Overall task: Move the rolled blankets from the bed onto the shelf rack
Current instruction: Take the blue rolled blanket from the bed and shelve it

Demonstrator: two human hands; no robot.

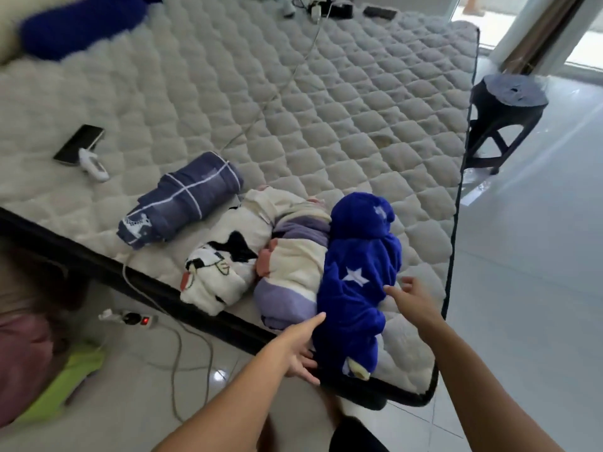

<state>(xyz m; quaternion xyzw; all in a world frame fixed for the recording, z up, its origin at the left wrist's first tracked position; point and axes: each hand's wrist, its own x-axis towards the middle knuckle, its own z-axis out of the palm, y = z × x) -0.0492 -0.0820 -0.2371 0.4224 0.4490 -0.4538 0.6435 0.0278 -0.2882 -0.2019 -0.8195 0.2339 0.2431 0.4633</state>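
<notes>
Several rolled blankets lie near the front corner of the quilted white mattress. A bright blue blanket with white stars is nearest the corner. Beside it lie a cream-and-lavender roll, a white roll with black patches and a grey-blue checked roll. My left hand touches the blue roll's near left side, fingers spread, partly tucked under it. On the roll's right side is my right hand, with its fingers apart. The shelf rack is out of view.
A phone and a small white device lie on the mattress at left, and a white cable runs across it. A power strip with cords is on the tiled floor. A dark stool stands right of the bed.
</notes>
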